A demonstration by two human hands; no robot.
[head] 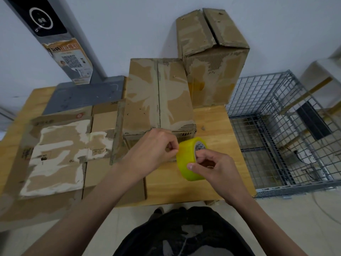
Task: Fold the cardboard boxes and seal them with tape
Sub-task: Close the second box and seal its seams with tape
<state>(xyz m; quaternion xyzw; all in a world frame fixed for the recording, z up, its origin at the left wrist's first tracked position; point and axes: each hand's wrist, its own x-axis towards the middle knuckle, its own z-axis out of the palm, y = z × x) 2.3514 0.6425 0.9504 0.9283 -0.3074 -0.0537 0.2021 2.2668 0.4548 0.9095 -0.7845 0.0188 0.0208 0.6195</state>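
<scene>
Bottom centre of the frame: dark clothing (184,235) is seen, cut off by the lower edge; both forearms reach up from it.

Lower centre right: a yellow roll of tape (190,159) is held above the wooden table (217,182). The right hand (215,167) is curled round the roll, thumb on the outer face, fingers hooked into the core. The left hand (158,146) is closed in a pinch at the roll's upper left edge; the tape end itself is too small to be made out, so whether a strip is lifted cannot be told.

Lower left: flattened cardboard sheets (55,156) are laid on the table, their surface torn pale in patches; printing on them is blurred.

Centre: a folded box (158,100) stands on the table just behind the hands, top flaps closed along a middle seam. Its near face is partly hidden by the left hand.

Upper centre right: a second box (212,58) stands behind and beside the first, touching it, its top flaps slightly apart.

Right: a wire cage (280,130) stands beside the table, cut off at the frame edge; its contents are hard to make out.

Upper left: a grey stand (83,93) with a torn poster (72,61) leans out of frame.
</scene>
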